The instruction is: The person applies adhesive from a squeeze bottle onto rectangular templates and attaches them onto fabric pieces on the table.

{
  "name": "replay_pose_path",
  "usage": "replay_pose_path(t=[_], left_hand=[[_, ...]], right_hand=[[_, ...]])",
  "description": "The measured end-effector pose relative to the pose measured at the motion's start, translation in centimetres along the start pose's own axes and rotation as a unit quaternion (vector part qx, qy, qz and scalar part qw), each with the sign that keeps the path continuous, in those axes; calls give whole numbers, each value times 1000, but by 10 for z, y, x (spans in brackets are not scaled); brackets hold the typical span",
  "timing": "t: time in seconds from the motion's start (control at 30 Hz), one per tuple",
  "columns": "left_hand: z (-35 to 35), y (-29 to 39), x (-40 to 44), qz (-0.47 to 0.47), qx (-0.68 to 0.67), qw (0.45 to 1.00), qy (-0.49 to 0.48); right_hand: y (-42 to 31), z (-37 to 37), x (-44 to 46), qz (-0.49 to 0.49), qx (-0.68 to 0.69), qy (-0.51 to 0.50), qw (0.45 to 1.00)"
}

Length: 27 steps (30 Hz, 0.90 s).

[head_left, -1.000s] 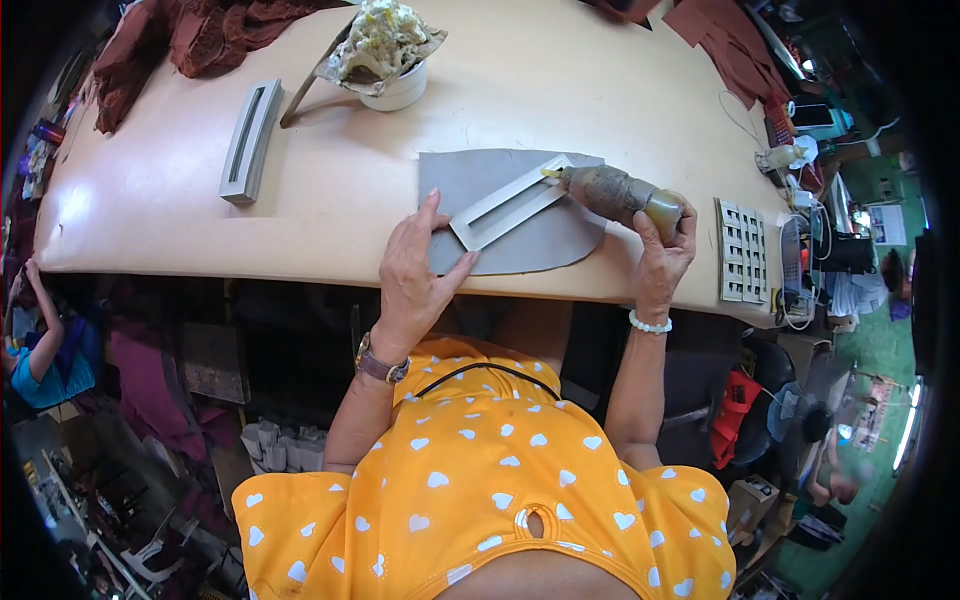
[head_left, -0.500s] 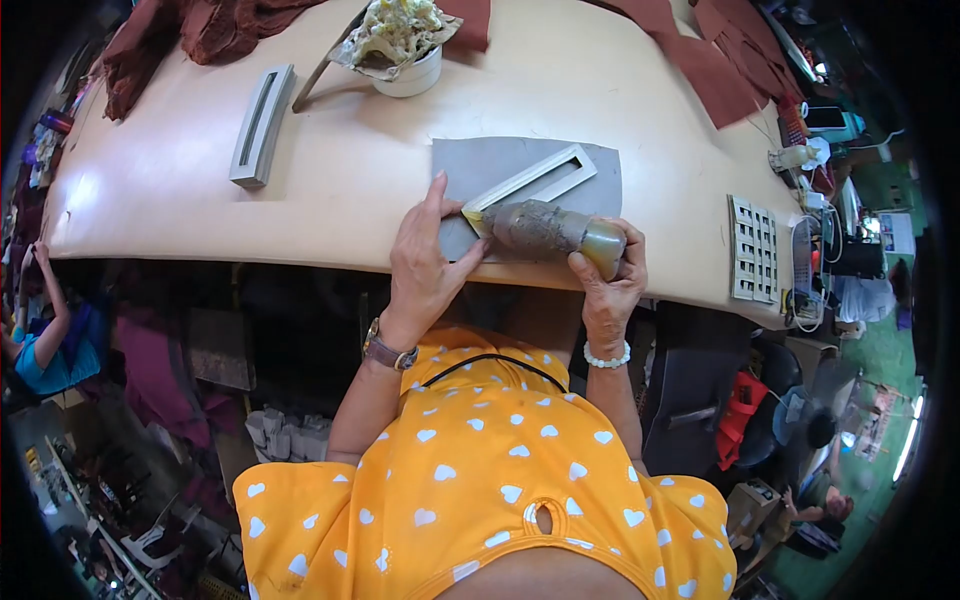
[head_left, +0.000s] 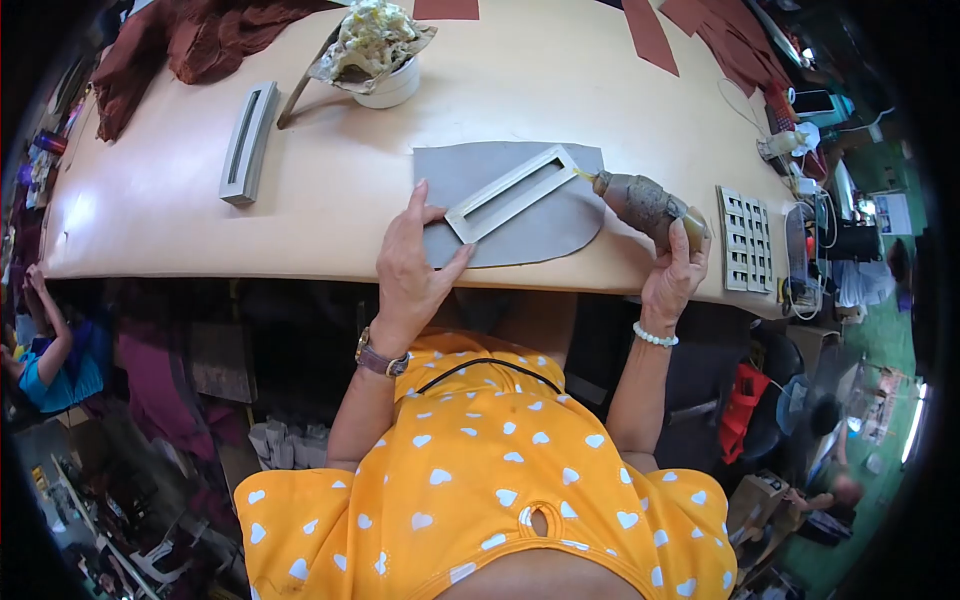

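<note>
A grey piece of material (head_left: 550, 225) lies flat near the table's front edge, with a pale rectangular frame (head_left: 510, 195) slanted across it. My left hand (head_left: 415, 260) has its thumb and fingers at the frame's lower left end, gripping that end between them. In my right hand (head_left: 677, 275) is a brown, crusted bottle (head_left: 645, 207), tilted so that its yellowish nozzle sits at the frame's upper right end.
A similar frame block (head_left: 249, 143) stands at the left. Farther back is a white tub (head_left: 390, 88) with a crusted mass and a stick. A slotted grey sheet (head_left: 745, 240) lies right; dark red cloth (head_left: 200, 40) lies back left. Another person (head_left: 60, 360) is far left.
Since half a second ago, the bottle in my right hand has moved from the frame's lower left end to its upper right end. My left hand stays at the frame's lower end.
</note>
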<state>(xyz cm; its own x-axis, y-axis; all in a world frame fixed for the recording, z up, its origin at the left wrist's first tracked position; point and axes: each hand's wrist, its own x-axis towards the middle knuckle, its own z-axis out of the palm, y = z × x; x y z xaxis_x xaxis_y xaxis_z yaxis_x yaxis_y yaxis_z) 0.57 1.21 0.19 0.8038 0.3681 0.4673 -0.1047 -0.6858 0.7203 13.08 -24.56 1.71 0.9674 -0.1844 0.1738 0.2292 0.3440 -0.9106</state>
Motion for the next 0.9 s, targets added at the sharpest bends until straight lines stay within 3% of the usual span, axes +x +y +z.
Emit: replay_pose_path(t=[0.37, 0.9], left_hand=[[0, -2, 0, 12, -7, 1000, -3], [-3, -3, -1, -11, -56, 998, -17]], right_hand=[[13, -6, 11, -32, -39, -1, 999], [0, 26, -64, -4, -116, -120, 986]])
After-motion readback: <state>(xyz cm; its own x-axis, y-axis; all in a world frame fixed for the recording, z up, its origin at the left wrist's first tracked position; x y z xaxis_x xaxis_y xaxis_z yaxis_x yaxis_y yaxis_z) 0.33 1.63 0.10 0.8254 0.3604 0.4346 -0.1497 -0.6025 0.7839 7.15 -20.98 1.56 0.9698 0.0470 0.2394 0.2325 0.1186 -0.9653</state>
